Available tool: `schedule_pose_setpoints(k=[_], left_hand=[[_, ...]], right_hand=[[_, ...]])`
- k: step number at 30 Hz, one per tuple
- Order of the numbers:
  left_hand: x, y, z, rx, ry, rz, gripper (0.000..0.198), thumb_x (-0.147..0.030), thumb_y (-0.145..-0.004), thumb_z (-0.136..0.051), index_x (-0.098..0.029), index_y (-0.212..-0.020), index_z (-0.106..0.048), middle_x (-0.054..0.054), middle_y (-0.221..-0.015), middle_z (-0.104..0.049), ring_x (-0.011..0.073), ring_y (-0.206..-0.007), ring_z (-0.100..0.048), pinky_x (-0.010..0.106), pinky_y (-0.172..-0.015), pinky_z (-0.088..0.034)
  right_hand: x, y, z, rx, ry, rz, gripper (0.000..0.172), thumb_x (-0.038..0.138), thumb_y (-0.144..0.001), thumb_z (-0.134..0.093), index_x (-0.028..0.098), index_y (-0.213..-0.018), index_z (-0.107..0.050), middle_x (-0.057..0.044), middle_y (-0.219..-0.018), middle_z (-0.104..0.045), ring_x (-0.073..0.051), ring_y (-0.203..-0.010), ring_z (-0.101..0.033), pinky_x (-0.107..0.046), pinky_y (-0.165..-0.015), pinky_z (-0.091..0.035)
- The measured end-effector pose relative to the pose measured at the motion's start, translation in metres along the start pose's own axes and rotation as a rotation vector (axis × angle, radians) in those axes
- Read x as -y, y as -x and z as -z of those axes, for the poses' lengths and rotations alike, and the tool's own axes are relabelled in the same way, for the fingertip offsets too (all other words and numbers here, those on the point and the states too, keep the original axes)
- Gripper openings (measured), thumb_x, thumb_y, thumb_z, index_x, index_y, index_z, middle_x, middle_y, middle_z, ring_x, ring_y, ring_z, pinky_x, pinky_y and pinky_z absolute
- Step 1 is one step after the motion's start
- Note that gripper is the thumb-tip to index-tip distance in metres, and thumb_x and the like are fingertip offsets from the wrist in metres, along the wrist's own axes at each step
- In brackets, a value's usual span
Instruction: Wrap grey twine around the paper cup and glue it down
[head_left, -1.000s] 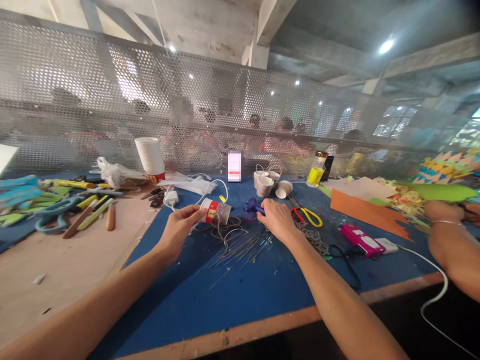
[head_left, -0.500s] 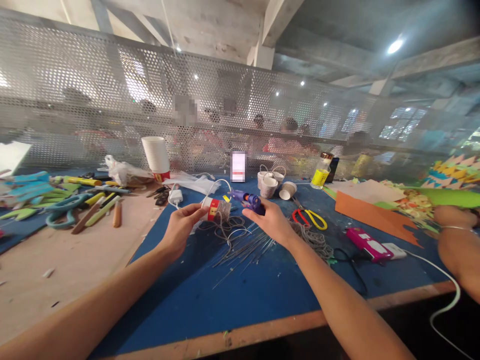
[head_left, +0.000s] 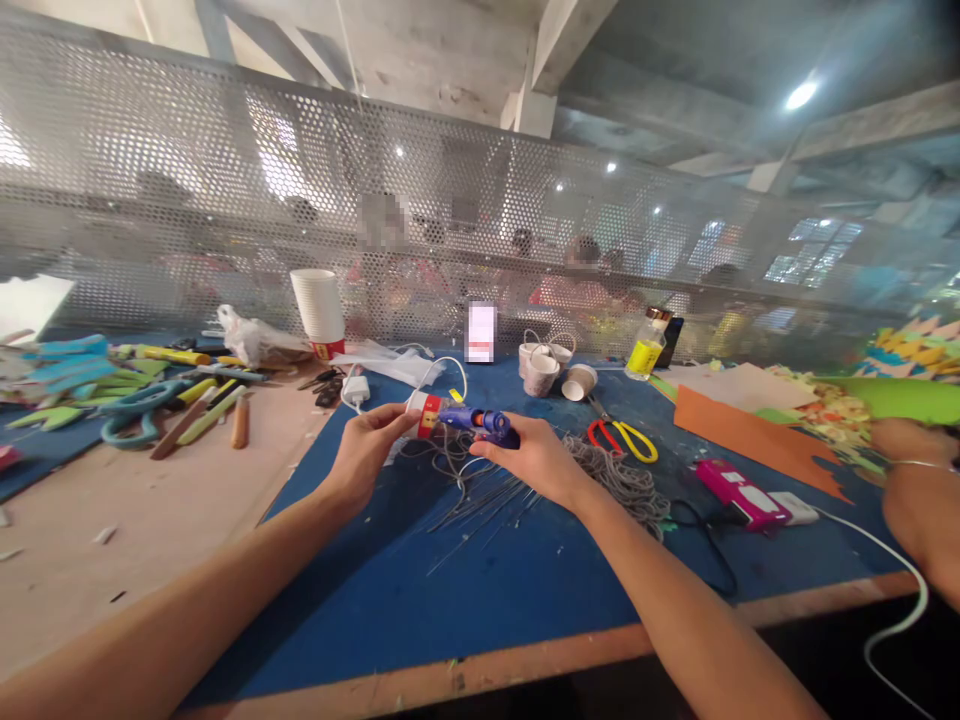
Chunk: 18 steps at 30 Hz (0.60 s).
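Note:
Between the fingers of my left hand point(head_left: 367, 445) is a paper cup point(head_left: 429, 414) with a red and yellow band, lying on its side in the air. Grey cord seems to cover part of it. My right hand point(head_left: 529, 450) grips a blue hot glue gun point(head_left: 480, 420), whose front end points left and overlaps the cup; whether they touch I cannot tell. Below both hands, loose grey cord point(head_left: 622, 480) and thin wires point(head_left: 487, 500) spread over the blue table mat point(head_left: 420, 610).
Small wrapped cups point(head_left: 541, 372) and red-yellow scissors point(head_left: 621, 438) lie beyond my right hand. A cup stack point(head_left: 318, 312) stands at the back left, near tools. At right are a magenta device point(head_left: 742, 495), orange paper point(head_left: 757, 440) and another person's arm point(head_left: 922, 500).
The glue gun has moved left and slightly down, so its front now overlaps the cup. My left hand keeps hold of the cup. The view has shifted slightly.

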<state>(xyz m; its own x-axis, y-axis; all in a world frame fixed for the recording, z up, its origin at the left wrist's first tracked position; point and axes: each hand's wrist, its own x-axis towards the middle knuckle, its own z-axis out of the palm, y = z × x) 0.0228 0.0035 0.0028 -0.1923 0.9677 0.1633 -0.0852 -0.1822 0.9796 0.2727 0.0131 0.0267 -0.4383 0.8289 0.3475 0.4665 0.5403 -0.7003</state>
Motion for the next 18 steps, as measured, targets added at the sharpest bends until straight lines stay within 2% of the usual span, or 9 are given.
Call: schedule_pose_setpoints(k=[3, 9, 18], left_hand=[[-0.0019, 0.001, -0.0012, -0.007, -0.008, 0.006, 0.034, -0.049, -0.071, -0.088, -0.018, -0.083, -0.083, 0.006, -0.081, -0.08, 0.0217, -0.078, -0.068, 0.03, -0.078, -0.051], [-0.0032, 0.0016, -0.0017, -0.022, -0.028, 0.005, 0.036, -0.05, -0.069, -0.089, -0.018, -0.083, -0.083, 0.005, -0.078, -0.079, 0.0209, -0.075, -0.066, 0.029, -0.073, -0.05], [-0.0084, 0.0039, -0.0031, -0.046, -0.064, -0.009, 0.037, -0.051, -0.067, -0.089, -0.018, -0.082, -0.084, 0.006, -0.079, -0.08, 0.0214, -0.073, -0.068, 0.029, -0.073, -0.05]], right_hand=[[0.0009, 0.0006, -0.0009, 0.01, 0.003, 0.003, 0.037, 0.057, -0.088, -0.074, 0.02, -0.09, -0.072, 0.001, -0.077, -0.067, -0.014, -0.069, -0.054, -0.026, -0.063, -0.04], [0.001, 0.0012, -0.0009, 0.021, 0.03, 0.011, 0.038, 0.056, -0.089, -0.073, 0.021, -0.08, -0.063, 0.005, -0.064, -0.049, -0.011, -0.062, -0.038, -0.025, -0.058, -0.031], [0.0042, 0.0019, -0.0003, 0.049, 0.036, 0.009, 0.038, 0.056, -0.09, -0.072, 0.022, -0.079, -0.057, 0.006, -0.063, -0.048, -0.012, -0.061, -0.039, -0.026, -0.057, -0.029]])
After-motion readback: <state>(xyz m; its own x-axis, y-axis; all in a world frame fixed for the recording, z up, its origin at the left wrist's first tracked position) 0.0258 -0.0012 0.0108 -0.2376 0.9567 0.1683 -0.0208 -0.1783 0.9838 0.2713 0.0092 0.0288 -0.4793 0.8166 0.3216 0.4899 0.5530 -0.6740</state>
